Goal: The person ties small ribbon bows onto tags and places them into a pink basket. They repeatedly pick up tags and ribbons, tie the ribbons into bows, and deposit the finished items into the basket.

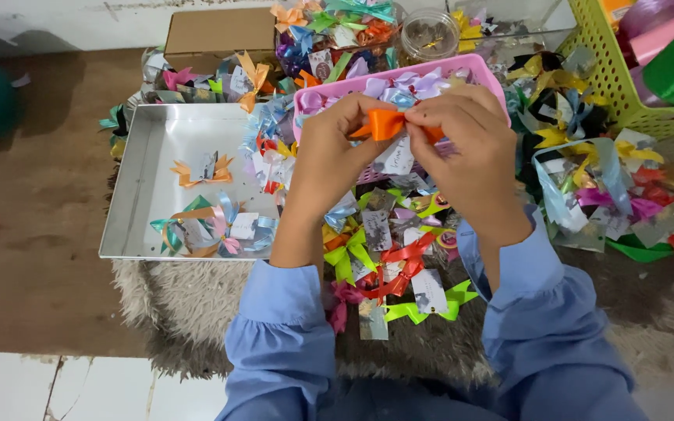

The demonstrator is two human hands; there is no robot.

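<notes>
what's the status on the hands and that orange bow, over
Left hand and right hand both pinching orange ribbon bow with white tag. Held above pink basket. Nothing in the way.

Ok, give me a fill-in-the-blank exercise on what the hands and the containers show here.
1. Both hands, the left hand and the right hand, pinch a ribbon bow whose colour is ____.
2. The basket right behind the hands is ____ in colour.
3. The silver metal tray lies on the person's ____ side.
4. Both sleeves are light ____.

Missing words: orange; pink; left; blue
</notes>
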